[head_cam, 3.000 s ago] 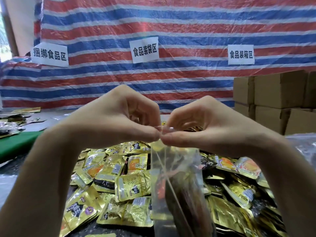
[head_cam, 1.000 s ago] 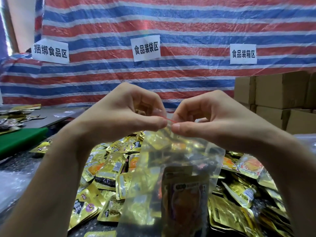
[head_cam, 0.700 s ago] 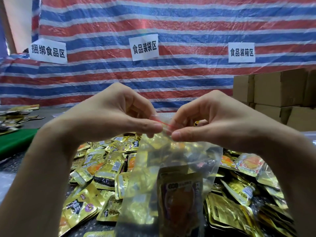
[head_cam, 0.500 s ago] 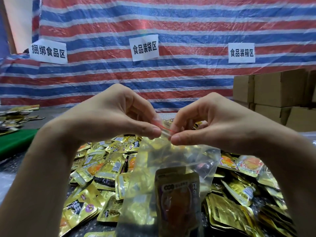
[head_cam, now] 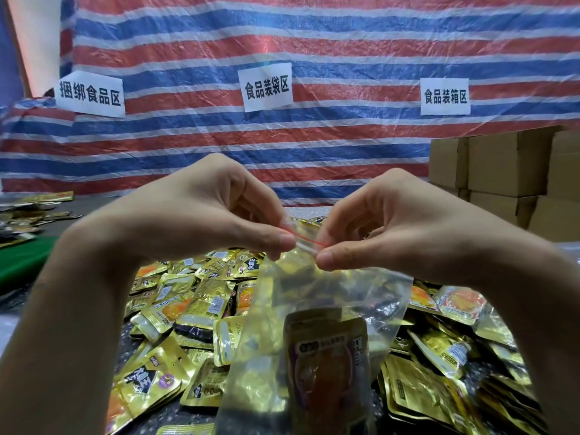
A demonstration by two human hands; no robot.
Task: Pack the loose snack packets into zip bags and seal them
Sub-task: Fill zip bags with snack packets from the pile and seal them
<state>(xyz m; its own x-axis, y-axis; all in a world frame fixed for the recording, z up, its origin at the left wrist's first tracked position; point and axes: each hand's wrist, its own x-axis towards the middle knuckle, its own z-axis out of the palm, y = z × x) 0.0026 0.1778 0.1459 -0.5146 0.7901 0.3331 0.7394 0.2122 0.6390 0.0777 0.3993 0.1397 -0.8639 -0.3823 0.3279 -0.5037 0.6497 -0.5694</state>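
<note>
Our left hand [head_cam: 201, 215] pinches the zip bag's [head_cam: 317, 296] red strip [head_cam: 303, 239] between thumb and curled fingers. Just beside it, our right hand [head_cam: 408, 227] pinches the same strip. The bag hangs below both hands with a gold packet [head_cam: 326, 356] inside. We judge sealing underway, though we cannot tell how much is pressed closed. A heap of loose packets [head_cam: 188, 309] covers the counter [head_cam: 128, 340], so most packing is left.

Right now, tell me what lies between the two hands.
The head view shows a short stretch of red seal strip on the zip bag, between the left hand and right hand, which both pinch it.
</note>
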